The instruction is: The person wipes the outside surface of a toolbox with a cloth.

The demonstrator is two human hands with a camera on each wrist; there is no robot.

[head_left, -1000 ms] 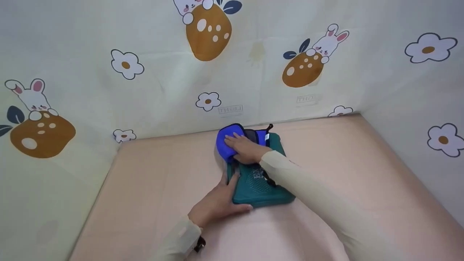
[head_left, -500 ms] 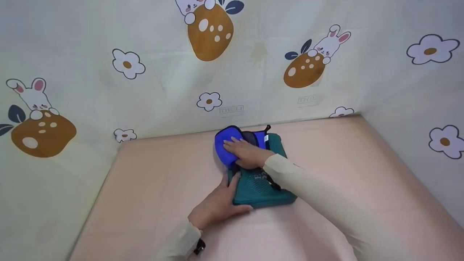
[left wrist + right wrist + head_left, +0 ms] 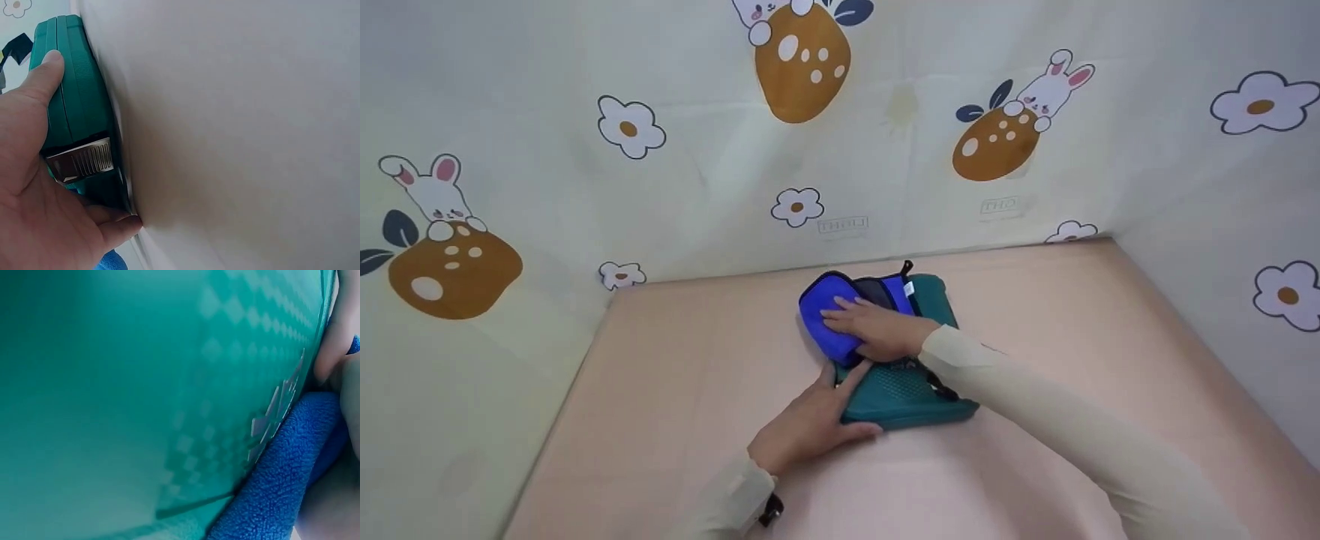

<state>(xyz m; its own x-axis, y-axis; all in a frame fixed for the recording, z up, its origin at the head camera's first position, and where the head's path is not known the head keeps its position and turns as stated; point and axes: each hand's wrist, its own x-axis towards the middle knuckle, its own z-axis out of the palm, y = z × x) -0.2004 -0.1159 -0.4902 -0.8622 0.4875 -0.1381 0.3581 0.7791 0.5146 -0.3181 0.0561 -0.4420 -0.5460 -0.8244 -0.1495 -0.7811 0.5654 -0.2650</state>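
Observation:
A green hard plastic case (image 3: 911,416) with a metal latch (image 3: 84,161) on its side lies flat on the pink surface. My left hand (image 3: 806,427) grips the near left corner, thumb along the front edge and fingers along the left side. Over the far part of the case lies a blue terry cloth (image 3: 829,300) with black edging; it hangs past the case's left edge. My right hand (image 3: 885,328) presses the cloth onto the lid with outstretched fingers. The cloth's folded rim (image 3: 281,467) touches the case in the right wrist view. Printed lettering on the lid is partly hidden.
The pink covered surface (image 3: 682,390) spreads around the case. A pale wall covering (image 3: 705,202) with printed rabbits and flowers encloses it at the back and both sides. A black loop (image 3: 907,266) sticks up from the cloth's far corner.
My right hand has slid the cloth a little nearer and leftward over the case, covering more of the lid's left side. My left hand stays at the corner.

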